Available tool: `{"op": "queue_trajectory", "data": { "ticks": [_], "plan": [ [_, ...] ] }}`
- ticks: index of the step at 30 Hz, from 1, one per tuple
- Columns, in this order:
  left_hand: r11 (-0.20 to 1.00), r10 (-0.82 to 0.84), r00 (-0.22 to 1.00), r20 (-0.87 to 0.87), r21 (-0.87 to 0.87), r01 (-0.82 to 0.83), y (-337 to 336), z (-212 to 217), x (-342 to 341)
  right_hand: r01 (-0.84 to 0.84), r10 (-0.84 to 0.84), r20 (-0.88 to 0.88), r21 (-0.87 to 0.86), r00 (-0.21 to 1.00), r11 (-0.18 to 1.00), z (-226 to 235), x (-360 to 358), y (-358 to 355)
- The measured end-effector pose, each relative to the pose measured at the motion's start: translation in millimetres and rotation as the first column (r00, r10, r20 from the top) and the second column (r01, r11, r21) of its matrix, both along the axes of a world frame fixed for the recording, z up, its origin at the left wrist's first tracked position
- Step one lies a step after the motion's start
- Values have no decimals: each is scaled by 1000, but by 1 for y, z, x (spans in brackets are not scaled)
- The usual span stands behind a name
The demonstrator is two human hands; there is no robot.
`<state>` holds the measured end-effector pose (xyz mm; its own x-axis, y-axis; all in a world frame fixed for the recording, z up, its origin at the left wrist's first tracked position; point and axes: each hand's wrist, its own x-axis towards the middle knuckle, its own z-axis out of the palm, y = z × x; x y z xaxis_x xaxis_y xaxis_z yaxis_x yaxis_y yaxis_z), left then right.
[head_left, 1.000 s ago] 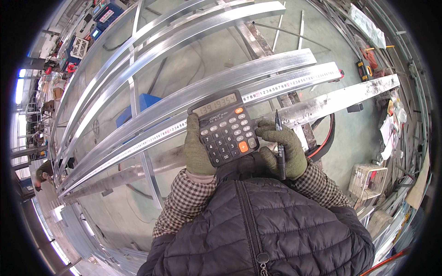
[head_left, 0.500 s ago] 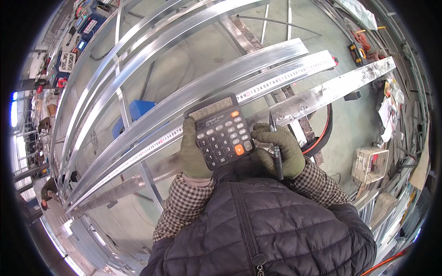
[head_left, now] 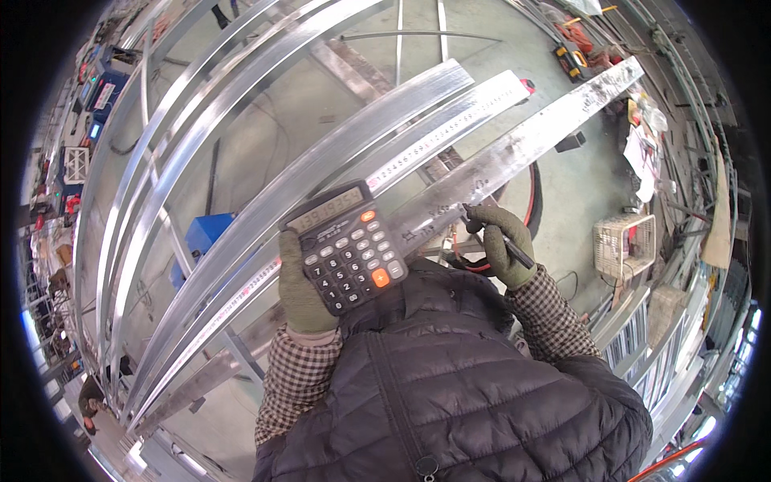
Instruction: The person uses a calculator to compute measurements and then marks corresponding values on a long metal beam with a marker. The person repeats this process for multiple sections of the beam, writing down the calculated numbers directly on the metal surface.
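Observation:
My left hand (head_left: 301, 293), in a green glove, grips a black desk calculator (head_left: 347, 255) by its left side. The calculator's keys face up, with figures lit on its display. A black marker pen (head_left: 519, 255) is held in my gloved right hand (head_left: 507, 233). It slants with its far end over the near edge of a grey metal bar (head_left: 538, 153), beside dark handwritten marks; whether it touches the bar cannot be made out. Beyond this bar, a measuring tape (head_left: 438, 136) lies stretched along a shiny metal profile (head_left: 490, 92).
More long metal profiles (head_left: 233, 96) curve across the left. A blue object (head_left: 207, 234) lies beneath them. To the right are a white plastic basket (head_left: 625, 247), a yellow-black tool (head_left: 572, 62) and a red-black hose (head_left: 534, 193). Another person (head_left: 90, 399) shows at the far left edge.
My right hand has swung the marker from nearly upright to a slant, its end now over the marked bar. The calculator has turned slightly and moved left in view, as has the surrounding scene.

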<state>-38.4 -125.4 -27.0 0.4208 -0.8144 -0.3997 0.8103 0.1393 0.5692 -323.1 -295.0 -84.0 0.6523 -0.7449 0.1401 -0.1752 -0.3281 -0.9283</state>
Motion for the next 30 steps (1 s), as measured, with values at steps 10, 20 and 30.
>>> {"op": "queue_trajectory", "data": {
  "ticks": [10,20,30],
  "plan": [
    [1000,-18,997,-81,16,19,10,-4,-8,86,-77,-129,61,989,994,-31,-14,-6],
    [998,18,994,-105,-57,-24,22,-10,-17,-36,38,-80,21,996,999,-45,-9,4],
    [998,3,997,-77,-55,-8,25,-14,-20,41,-39,-69,31,997,999,-42,-4,2]
  ]
}}
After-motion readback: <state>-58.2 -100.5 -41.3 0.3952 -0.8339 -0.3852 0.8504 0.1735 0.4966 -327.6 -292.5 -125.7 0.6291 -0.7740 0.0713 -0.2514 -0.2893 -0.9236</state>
